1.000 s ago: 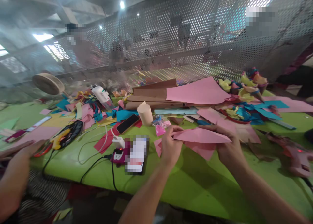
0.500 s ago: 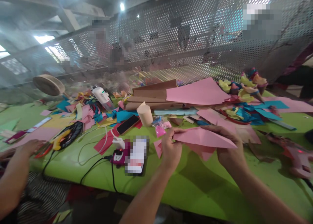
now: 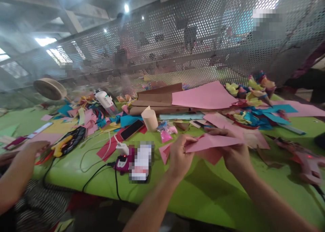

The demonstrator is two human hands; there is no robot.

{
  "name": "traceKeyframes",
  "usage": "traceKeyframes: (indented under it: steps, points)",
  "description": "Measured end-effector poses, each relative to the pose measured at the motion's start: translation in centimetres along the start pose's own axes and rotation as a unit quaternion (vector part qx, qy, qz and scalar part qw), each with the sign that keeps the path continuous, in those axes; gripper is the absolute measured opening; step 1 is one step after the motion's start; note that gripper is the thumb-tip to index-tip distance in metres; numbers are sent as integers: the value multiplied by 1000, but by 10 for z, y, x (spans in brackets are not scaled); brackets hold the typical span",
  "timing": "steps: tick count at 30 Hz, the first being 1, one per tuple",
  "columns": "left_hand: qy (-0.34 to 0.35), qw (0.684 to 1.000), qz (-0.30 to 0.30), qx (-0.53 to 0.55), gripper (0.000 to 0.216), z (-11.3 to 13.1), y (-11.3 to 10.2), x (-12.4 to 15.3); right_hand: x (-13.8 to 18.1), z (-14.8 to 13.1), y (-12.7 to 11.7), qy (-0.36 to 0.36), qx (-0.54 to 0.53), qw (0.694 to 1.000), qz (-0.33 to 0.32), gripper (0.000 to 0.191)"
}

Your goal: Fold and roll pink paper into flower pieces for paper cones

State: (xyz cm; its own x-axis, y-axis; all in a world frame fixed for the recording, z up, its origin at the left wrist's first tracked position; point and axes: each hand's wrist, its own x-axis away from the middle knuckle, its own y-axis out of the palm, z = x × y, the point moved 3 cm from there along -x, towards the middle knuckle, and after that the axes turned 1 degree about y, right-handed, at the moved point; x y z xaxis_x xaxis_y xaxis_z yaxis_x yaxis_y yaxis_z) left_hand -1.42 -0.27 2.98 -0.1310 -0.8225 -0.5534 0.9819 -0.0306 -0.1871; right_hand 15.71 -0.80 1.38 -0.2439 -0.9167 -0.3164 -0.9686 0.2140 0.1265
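My left hand [image 3: 181, 156] pinches the left end of a folded sheet of pink paper [image 3: 215, 142] between thumb and fingers. At its other end my right hand [image 3: 235, 154] grips the same paper, fingers behind it. The paper is held in the air above the green table [image 3: 203, 201], over other pink paper pieces. Left of my left hand lies a small pink paper piece [image 3: 165, 152], with a bright pink plastic bit [image 3: 166, 136] just behind. A pink glue gun [image 3: 304, 161] with a red light rests on the table to the right.
A phone [image 3: 141, 162], a power strip [image 3: 124, 162] and cables lie left of my hands. Behind stand a paper roll [image 3: 149, 119] and stacked brown sheets [image 3: 159, 98]. Paper cones [image 3: 261, 90] are at the back right. At far left is another person's hand [image 3: 35, 147].
The pink paper has tilted and looks narrower, its left end curled in my left hand. Both hands have shifted slightly. The other person's hand at far left has moved a little right.
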Motion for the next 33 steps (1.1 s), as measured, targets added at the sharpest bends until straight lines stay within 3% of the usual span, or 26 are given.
traceKeyframes:
  steps: [4,12,15,19,24,33]
  points:
    - [-17,1000,-6,22,20,3,2,0,1,-2,1,7,24,1000,8,17]
    - [-56,997,20,41,18,1,7,5,6,-13,-3,-70,120,989,58,23]
    - [-61,997,43,34,19,0,6,5,6,-15,-2,-60,117,990,54,21]
    - [-56,996,58,40,21,0,5,4,7,-22,0,-61,77,993,60,2]
    - [-65,993,86,55,23,1,2,3,9,-26,0,-90,76,990,72,4]
    - [-61,991,114,34,24,-11,-19,-6,-10,-10,-18,20,-48,994,93,13]
